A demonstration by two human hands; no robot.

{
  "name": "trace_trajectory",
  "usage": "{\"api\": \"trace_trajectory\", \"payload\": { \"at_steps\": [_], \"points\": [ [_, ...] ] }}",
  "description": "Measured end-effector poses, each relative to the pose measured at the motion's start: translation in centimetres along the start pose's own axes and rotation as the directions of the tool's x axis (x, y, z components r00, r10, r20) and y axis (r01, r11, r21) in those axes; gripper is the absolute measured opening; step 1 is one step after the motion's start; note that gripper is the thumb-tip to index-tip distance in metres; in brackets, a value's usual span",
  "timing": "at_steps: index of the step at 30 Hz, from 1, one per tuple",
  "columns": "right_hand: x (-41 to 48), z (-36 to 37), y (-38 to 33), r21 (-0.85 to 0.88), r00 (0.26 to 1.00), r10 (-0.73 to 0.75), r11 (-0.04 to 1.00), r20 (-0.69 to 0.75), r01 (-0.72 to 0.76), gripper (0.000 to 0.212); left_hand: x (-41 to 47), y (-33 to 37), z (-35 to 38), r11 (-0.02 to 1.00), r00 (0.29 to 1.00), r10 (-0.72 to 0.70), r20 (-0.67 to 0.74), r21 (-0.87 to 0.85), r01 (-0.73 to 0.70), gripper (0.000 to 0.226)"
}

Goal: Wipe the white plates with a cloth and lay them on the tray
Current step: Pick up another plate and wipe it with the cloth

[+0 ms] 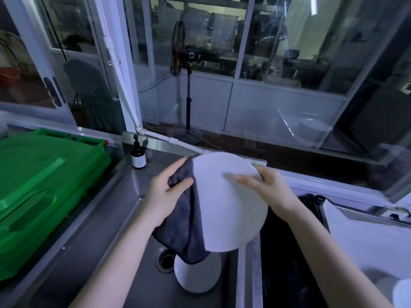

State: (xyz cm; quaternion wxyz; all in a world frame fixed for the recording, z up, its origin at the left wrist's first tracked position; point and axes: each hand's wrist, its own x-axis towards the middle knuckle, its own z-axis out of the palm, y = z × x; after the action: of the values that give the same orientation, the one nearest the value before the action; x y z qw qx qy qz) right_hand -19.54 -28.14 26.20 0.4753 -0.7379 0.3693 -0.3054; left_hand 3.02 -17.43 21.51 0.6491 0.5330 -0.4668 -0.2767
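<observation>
Head view — plate [231, 196] over steel sink [138, 281], glass partition [278, 52], fan [178, 47] beyond

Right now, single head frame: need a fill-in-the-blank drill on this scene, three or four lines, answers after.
1. The left hand grips a dark grey ____ against the raised plate.
2. The right hand holds that plate by its ____ edge.
3. A second white plate lies in the ____, beside the drain.
4. The big plastic container at far left is ____.
Missing words: cloth; right; sink; green.
</observation>
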Motion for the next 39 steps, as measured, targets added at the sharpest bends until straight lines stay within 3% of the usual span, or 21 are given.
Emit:
{"api": "trace_trajectory", "payload": {
  "at_steps": [3,6,9,11,12,14,15,17,20,22,24,26,30,33,34,36,38,39],
  "points": [
    [1.1,0.2,-1.5,-0.159,0.991,-0.038,0.986,0.131,0.059,0.026,0.8,1.6,0.6,0.981,0.968,0.088,0.235,0.15,-0.125,0.059],
    [1.0,1.1,-1.7,-0.208,0.987,-0.098,0.97,0.129,0.124,0.039,0.8,1.8,0.8,0.982,0.961,0.081,0.265,0.144,-0.123,0.06],
    [0.3,1.5,-0.6,-0.046,0.994,-0.102,0.994,-0.026,0.101,0.041,0.1,0.5,0.4,0.998,0.993,0.033,0.113,0.048,-0.038,0.056],
    [-0.4,2.7,0.6,0.241,0.966,0.083,0.97,-0.245,-0.022,0.036,-0.7,-0.8,0.6,0.992,0.988,-0.088,-0.126,-0.103,0.075,0.054],
    [-0.8,3.8,1.1,0.395,0.916,0.227,0.915,-0.33,-0.084,0.032,-1.3,-1.4,0.8,0.976,0.961,-0.165,-0.22,-0.174,0.127,0.052],
    [-1.5,5.9,2.1,0.56,0.821,0.415,0.816,-0.393,-0.144,0.026,-2.2,-2.7,1.2,0.948,0.915,-0.274,-0.295,-0.243,0.206,0.051],
    [-1.8,6.4,2.5,0.548,0.82,0.417,0.822,-0.391,-0.156,0.025,-2.4,-3.1,1.2,0.94,0.908,-0.299,-0.295,-0.255,0.226,0.051],
    [-2.1,6.0,2.9,0.433,0.889,0.306,0.89,-0.341,-0.141,0.022,-2.5,-3.2,0.7,0.938,0.913,-0.303,-0.272,-0.254,0.235,0.049],
    [-0.9,2.6,2.2,0.276,0.977,0.086,0.961,-0.193,-0.03,0.01,-1.8,-2.3,-0.6,0.981,0.955,-0.187,-0.228,-0.095,0.169,0.054],
    [0.3,1.0,1.1,0.143,0.999,-0.039,0.989,-0.021,0.041,0.007,-1.3,-1.2,-0.8,0.995,0.994,-0.092,-0.062,0.033,0.094,0.059],
    [1.0,0.7,0.2,-0.051,0.986,-0.059,0.996,0.159,0.068,0.004,-0.6,-0.1,-0.4,0.99,0.992,-0.017,0.127,0.139,-0.001,0.059],
    [1.4,1.0,0.2,-0.136,0.974,-0.02,0.989,0.224,0.051,0.024,-0.2,0.4,0.1,0.979,0.975,0.012,0.221,0.195,-0.056,0.057],
    [1.0,1.3,0.4,-0.031,0.989,-0.039,0.999,0.141,0.044,0.047,0.0,0.5,0.4,0.981,0.971,0.025,0.236,0.18,-0.069,0.058],
    [0.0,1.6,1.2,0.233,0.994,0.102,0.968,-0.036,-0.091,0.035,-0.5,-0.7,0.1,0.998,0.999,-0.022,0.048,0.062,0.019,0.056],
    [-0.4,2.4,1.5,0.347,0.972,0.189,0.929,-0.138,-0.132,0.026,-0.9,-1.3,0.4,0.996,0.995,-0.083,-0.063,-0.019,0.082,0.055],
    [-1.1,4.9,2.3,0.547,0.857,0.391,0.822,-0.336,-0.161,0.015,-1.8,-2.6,1.4,0.967,0.937,-0.231,-0.26,-0.169,0.192,0.054],
    [-1.5,7.3,2.7,0.639,0.755,0.495,0.758,-0.431,-0.132,0.015,-2.3,-3.5,2.1,0.927,0.88,-0.34,-0.332,-0.275,0.255,0.054],
    [-1.6,7.8,2.7,0.626,0.768,0.47,0.771,-0.435,-0.117,0.015,-2.3,-3.8,2.1,0.91,0.869,-0.37,-0.329,-0.318,0.267,0.053]
  ]
}}
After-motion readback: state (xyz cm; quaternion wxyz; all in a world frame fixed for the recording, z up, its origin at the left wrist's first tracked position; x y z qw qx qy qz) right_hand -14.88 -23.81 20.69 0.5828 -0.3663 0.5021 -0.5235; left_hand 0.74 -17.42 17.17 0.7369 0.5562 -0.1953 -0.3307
